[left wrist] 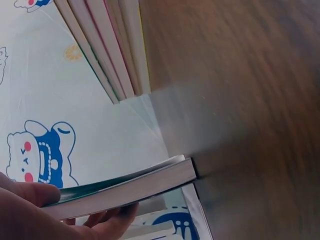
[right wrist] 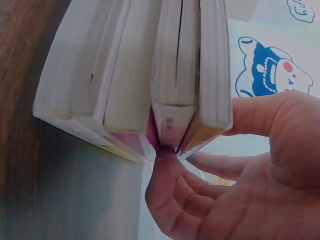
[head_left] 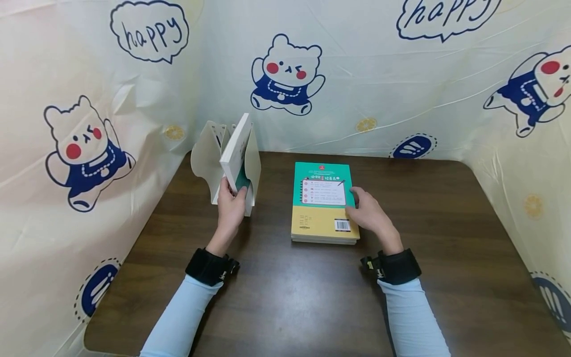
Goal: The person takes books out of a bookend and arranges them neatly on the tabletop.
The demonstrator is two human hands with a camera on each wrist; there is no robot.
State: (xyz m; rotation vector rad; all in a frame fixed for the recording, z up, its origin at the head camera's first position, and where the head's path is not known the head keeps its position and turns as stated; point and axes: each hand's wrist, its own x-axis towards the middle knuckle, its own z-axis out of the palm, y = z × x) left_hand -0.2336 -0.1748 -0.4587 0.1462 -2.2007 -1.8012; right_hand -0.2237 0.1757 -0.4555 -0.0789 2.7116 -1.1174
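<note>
My left hand point(head_left: 231, 210) grips a white-edged book point(head_left: 235, 151) by its near end, thumb on one cover and fingers on the other. That book stands tilted between the panels of a cream book rack point(head_left: 206, 156) at the back left. In the left wrist view its green-tinged cover and page edge show beside the fingers point(left wrist: 112, 222). My right hand point(head_left: 371, 213) is at the right edge of a book stack, pinching the green and yellow top book point(head_left: 318, 220). Seen from the right wrist, the thumb lies over its cover and a fingertip point(right wrist: 167, 155) is at the edges just beneath it.
Several more books point(right wrist: 130, 75) of differing thickness lie under the top one. The dark wooden table point(head_left: 285, 297) meets a white printed sheet point(head_left: 357, 74) at the back and both sides. The rack stands near the table's back left corner.
</note>
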